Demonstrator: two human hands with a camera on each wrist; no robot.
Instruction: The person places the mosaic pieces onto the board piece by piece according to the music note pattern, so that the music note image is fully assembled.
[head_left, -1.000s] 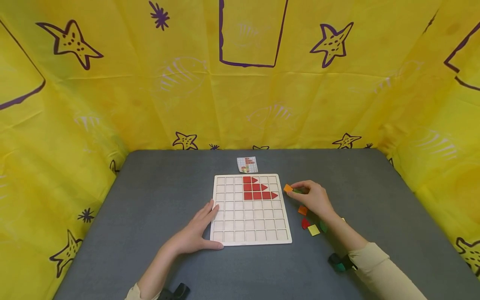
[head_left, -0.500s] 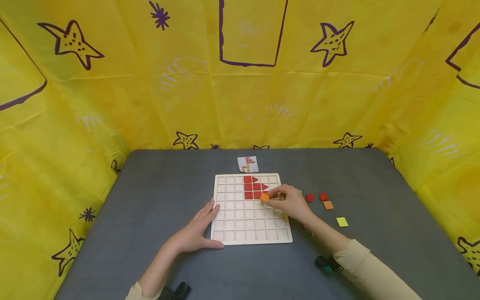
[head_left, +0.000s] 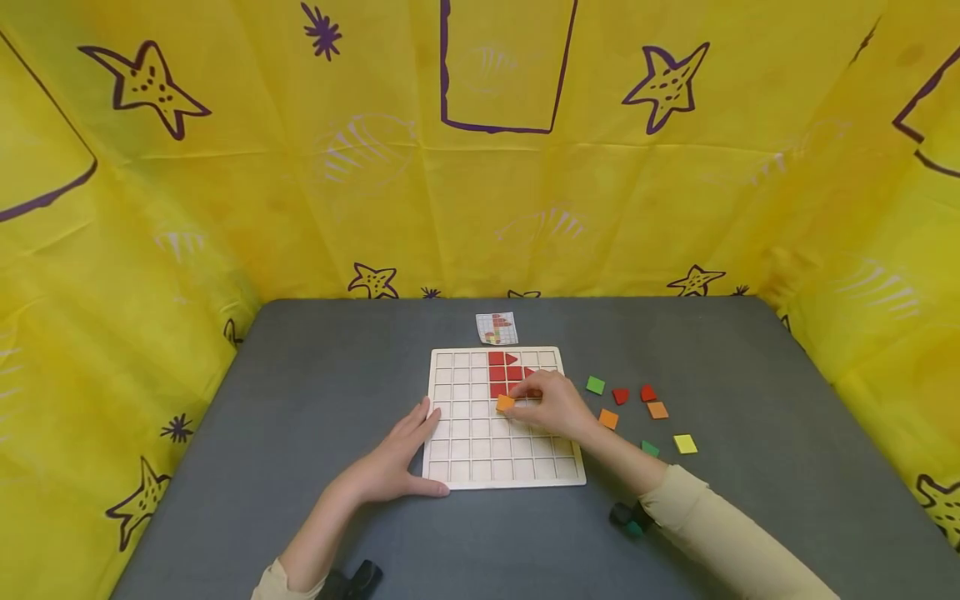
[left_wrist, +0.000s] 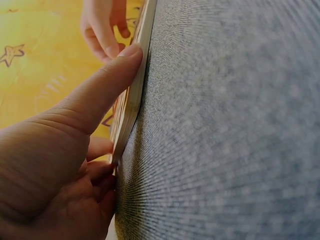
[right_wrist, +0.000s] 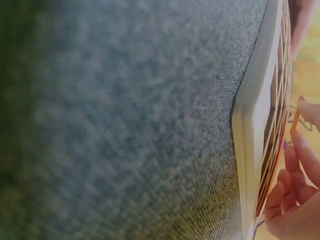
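A pale wooden grid board (head_left: 491, 458) lies on the grey table with red squares (head_left: 497, 373) and red pointed pieces set in its upper rows. My right hand (head_left: 553, 404) pinches an orange square tile (head_left: 506, 403) between thumb and fingertips over the board, just below the red rows; the right wrist view shows that tile (right_wrist: 295, 119) edge-on, apart from the board. My left hand (head_left: 390, 462) rests at the board's left side, fingers along the left edge and thumb (left_wrist: 107, 80) on the near corner. My right fingers hide part of the lowest red row.
Loose tiles lie right of the board: a light green square (head_left: 596, 385), red pieces (head_left: 620, 396), orange squares (head_left: 657, 410), a yellow square (head_left: 685, 443) and a darker green piece (head_left: 649, 449). Behind the board is a small printed pattern card (head_left: 497, 328). Yellow cloth (head_left: 480, 217) surrounds the table.
My right hand has carried the orange tile leftward, from beside the board to over its middle, uncovering loose tiles on the right. The left hand has stayed on the board's edge.
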